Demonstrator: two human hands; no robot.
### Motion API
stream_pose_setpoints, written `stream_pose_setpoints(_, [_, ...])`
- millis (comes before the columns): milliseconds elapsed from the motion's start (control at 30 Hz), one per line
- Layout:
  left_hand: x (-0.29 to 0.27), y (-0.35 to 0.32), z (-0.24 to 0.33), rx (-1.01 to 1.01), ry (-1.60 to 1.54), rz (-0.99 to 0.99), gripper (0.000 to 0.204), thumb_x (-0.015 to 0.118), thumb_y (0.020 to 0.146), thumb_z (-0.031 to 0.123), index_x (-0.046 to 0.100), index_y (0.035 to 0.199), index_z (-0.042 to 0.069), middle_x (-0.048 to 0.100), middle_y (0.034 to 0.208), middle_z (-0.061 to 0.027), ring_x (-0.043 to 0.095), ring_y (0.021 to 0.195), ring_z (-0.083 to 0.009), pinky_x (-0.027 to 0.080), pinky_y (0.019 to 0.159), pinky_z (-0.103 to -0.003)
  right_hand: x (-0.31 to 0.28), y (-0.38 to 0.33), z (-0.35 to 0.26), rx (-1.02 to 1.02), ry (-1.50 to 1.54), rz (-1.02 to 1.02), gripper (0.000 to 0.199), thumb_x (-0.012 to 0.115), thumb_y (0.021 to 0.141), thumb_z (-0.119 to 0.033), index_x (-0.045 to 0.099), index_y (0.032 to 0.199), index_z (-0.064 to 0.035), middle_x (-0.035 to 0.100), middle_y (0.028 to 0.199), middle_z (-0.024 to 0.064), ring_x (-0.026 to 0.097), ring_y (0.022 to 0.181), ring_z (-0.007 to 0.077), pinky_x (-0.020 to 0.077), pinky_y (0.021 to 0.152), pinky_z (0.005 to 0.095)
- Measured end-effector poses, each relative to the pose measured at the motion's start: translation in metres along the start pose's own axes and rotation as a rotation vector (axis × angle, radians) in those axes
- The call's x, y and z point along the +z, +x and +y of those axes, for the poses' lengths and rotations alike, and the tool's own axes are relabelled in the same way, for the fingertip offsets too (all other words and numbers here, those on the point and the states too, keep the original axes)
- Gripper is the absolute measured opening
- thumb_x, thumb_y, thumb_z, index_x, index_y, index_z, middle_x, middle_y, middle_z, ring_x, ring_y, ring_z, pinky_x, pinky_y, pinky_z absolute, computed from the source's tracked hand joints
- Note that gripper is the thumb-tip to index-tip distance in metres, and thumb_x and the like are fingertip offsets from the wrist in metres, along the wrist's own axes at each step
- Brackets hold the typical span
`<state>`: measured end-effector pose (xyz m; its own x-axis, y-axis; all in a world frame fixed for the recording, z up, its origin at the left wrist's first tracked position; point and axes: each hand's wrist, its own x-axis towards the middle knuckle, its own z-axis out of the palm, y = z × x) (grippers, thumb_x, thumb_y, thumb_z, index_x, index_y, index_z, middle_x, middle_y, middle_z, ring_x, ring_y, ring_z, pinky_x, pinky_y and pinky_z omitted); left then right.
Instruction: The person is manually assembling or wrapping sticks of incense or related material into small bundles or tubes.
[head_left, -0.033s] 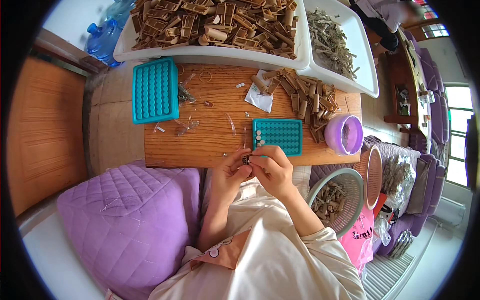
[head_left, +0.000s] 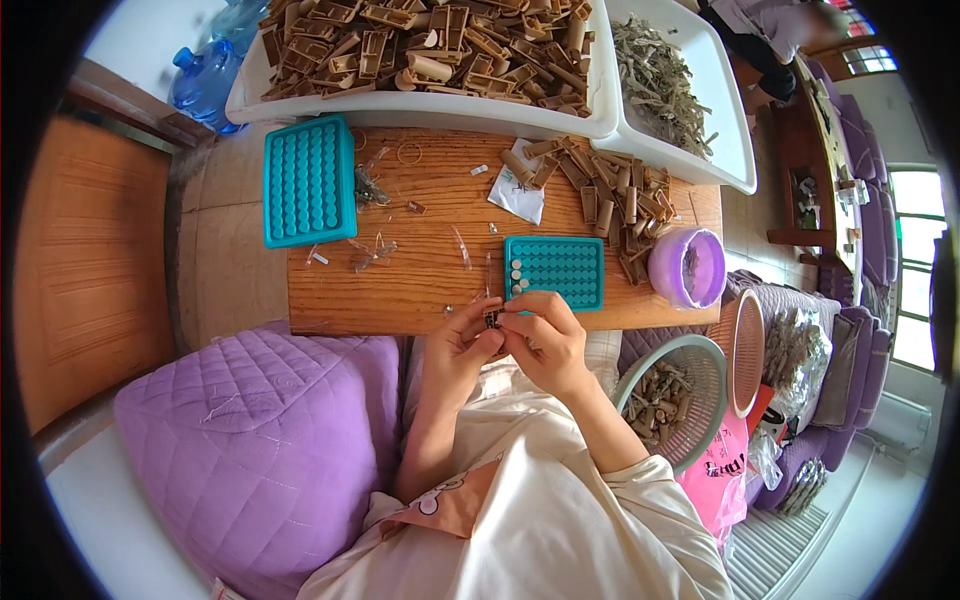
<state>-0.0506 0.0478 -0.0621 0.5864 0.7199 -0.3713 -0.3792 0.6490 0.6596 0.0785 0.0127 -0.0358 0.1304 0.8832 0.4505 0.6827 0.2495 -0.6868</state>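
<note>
Over the table's front edge, my left hand (head_left: 455, 352) and my right hand (head_left: 553, 345) meet with their fingertips pinched together. Both grip a small brown casing (head_left: 491, 317) with a black piece on it; fingers cover much of it, so its details are hard to make out. Just beyond my right hand lies a turquoise tray (head_left: 565, 268) with rows of round pockets. Several small pale discs (head_left: 516, 276) sit at its left end. A thin clear strip (head_left: 461, 247) lies on the table left of the tray.
Another turquoise tray (head_left: 350, 190) stands at the table's left edge. Brown casings (head_left: 630, 205) are heaped at the right, beside a purple bowl (head_left: 665, 282). White bins (head_left: 530, 122) line the back. A grey basket (head_left: 715, 440) stands by my right arm, a purple cushion (head_left: 265, 440) to my left.
</note>
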Motion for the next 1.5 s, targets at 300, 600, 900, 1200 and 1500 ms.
stream_pose_setpoints(300, [-0.004, 0.003, 0.0, 0.066, 0.032, 0.15, 0.027, 0.055, 0.082, 0.013, 0.052, 0.106, 0.001, 0.059, 0.093, -0.0114, 0.061, 0.073, -0.0181, 0.052, 0.063, -0.026, -0.001, 0.01, 0.043, 0.308, -0.224, 0.021, 0.017, 0.061, 0.071, -0.004, 0.06, 0.088, -0.0048, 0.056, 0.088, 0.0098, 0.054, 0.078, 0.025, 0.0457, 0.065, 0.0309])
stream_pose_setpoints(600, [0.004, 0.002, 0.003, 0.088, 0.116, 0.117, 0.036, 0.058, 0.081, 0.018, 0.048, 0.112, 0.001, 0.059, 0.095, -0.0106, 0.061, 0.077, -0.0172, 0.052, 0.066, -0.026, 0.0, 0.014, 0.041, 0.344, -0.065, 0.048, 0.012, 0.061, 0.07, -0.003, 0.058, 0.081, -0.0048, 0.056, 0.085, 0.0083, 0.056, 0.074, 0.024, 0.0467, 0.063, 0.0312])
stream_pose_setpoints(900, [-0.002, 0.002, -0.006, 0.046, 0.199, 0.036, 0.032, 0.052, 0.083, 0.007, 0.046, 0.114, -0.003, 0.059, 0.093, -0.0097, 0.059, 0.081, -0.0139, 0.05, 0.066, -0.022, -0.001, -0.003, 0.004, 0.164, 0.083, -0.093, 0.012, 0.06, 0.071, 0.0, 0.057, 0.082, -0.0018, 0.058, 0.089, 0.0093, 0.057, 0.076, 0.0242, 0.0477, 0.064, 0.0305])
stream_pose_setpoints(1200, [-0.002, 0.007, -0.007, -0.039, 0.163, 0.116, 0.023, 0.049, 0.082, 0.005, 0.052, 0.104, -0.001, 0.06, 0.088, -0.0103, 0.059, 0.074, -0.0135, 0.049, 0.064, -0.023, -0.007, 0.004, 0.041, 0.382, -0.018, -0.006, 0.022, 0.06, 0.069, 0.001, 0.06, 0.09, -0.0034, 0.058, 0.088, 0.0097, 0.057, 0.075, 0.0224, 0.0469, 0.063, 0.0317])
stream_pose_setpoints(1500, [-0.002, 0.007, -0.009, 0.006, 0.183, 0.118, 0.025, 0.052, 0.082, 0.01, 0.052, 0.105, 0.001, 0.06, 0.091, -0.0103, 0.06, 0.073, -0.0154, 0.05, 0.066, -0.025, -0.002, 0.01, 0.045, 0.315, -0.18, -0.041, 0.01, 0.061, 0.071, -0.005, 0.06, 0.081, -0.0045, 0.057, 0.078, 0.0071, 0.056, 0.069, 0.0236, 0.0461, 0.059, 0.03])
